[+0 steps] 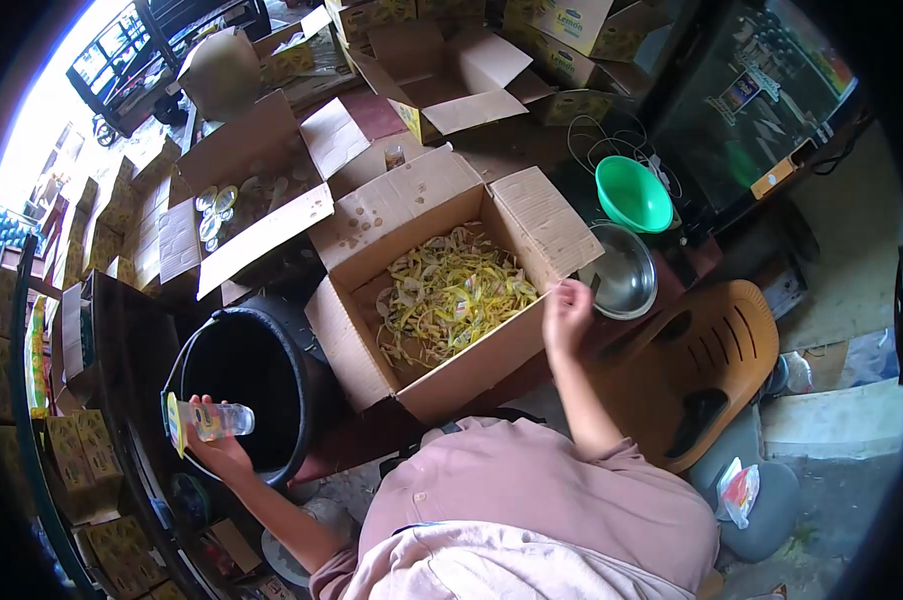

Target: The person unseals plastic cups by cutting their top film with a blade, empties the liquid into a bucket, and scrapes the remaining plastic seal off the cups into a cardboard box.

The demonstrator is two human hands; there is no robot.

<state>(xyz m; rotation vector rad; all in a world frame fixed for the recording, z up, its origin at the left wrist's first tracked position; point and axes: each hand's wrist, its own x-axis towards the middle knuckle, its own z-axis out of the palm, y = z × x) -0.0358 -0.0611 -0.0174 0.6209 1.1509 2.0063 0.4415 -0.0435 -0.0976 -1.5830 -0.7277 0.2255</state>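
Note:
My left hand (223, 455) is closed round a clear plastic cup (214, 421) with a yellow printed end, tilted on its side over the rim of a black bucket (293, 345). My right hand (568, 312) has its fingers curled together beside the right corner of an open cardboard box (481, 367); whether anything is pinched in them is hidden. Inside that box lies a tangled heap of yellow and clear plastic strips (461, 290). A metal bowl (626, 275) stands just past my right hand.
Behind the metal bowl sits a green bowl (634, 194). Another open box (261, 215) with clear cups lies at the left, and an open box (436, 75) stands farther back. An orange-brown plastic chair (711, 350) is at my right. Stacked cartons (81, 450) line the left side.

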